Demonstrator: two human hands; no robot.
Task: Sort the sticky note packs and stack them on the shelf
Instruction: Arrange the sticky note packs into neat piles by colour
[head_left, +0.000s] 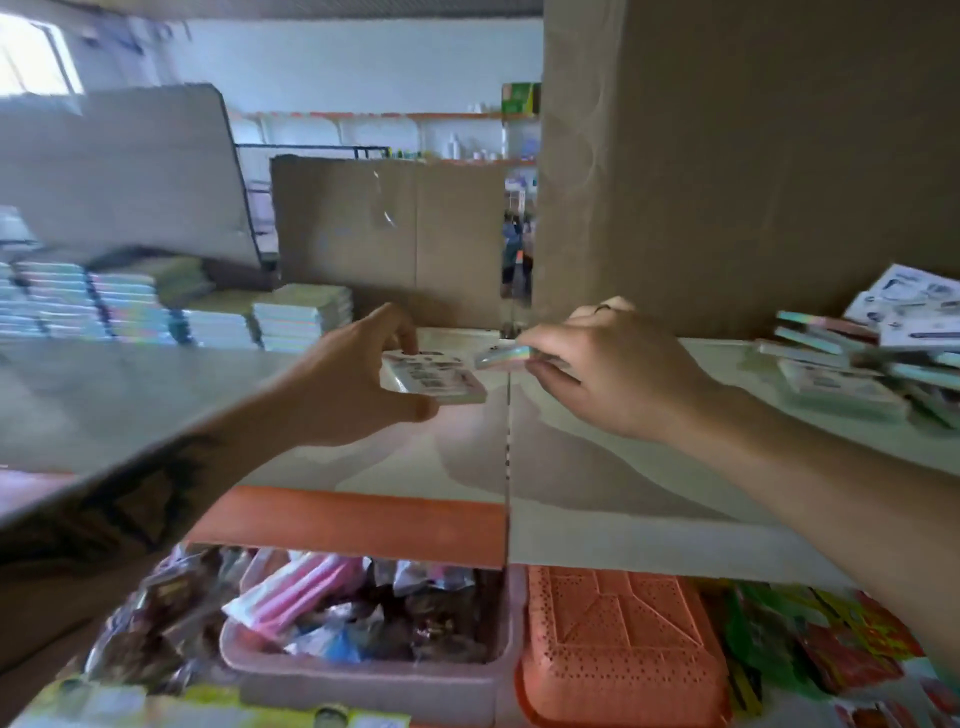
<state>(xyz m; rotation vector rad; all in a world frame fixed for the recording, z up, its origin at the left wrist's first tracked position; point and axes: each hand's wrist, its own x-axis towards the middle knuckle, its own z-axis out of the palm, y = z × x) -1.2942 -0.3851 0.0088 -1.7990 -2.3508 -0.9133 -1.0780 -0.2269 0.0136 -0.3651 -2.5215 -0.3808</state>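
While a pink bin (363, 675) and orange basket (618, 649) sit nearest below the shelf (597, 467), both hands hover above it: left hand (358, 379) grips a white-faced pack (434, 382), right hand (613, 374) pinches a rainbow-edged pack (501, 357), nearly touching. Farther: sorted stacks (156, 312) left, loose pile (872, 358) right, cardboard (753, 156) behind.

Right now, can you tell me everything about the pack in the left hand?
The pack is a flat, roughly square sticky note pack, white on its top face with dark printed marks too blurred to read. It looks wrapped in shiny plastic. The left hand holds it nearly level above the pale shelf, thumb under its near edge, fingers over its far side. It nearly meets another pastel-edged pack in the right hand.
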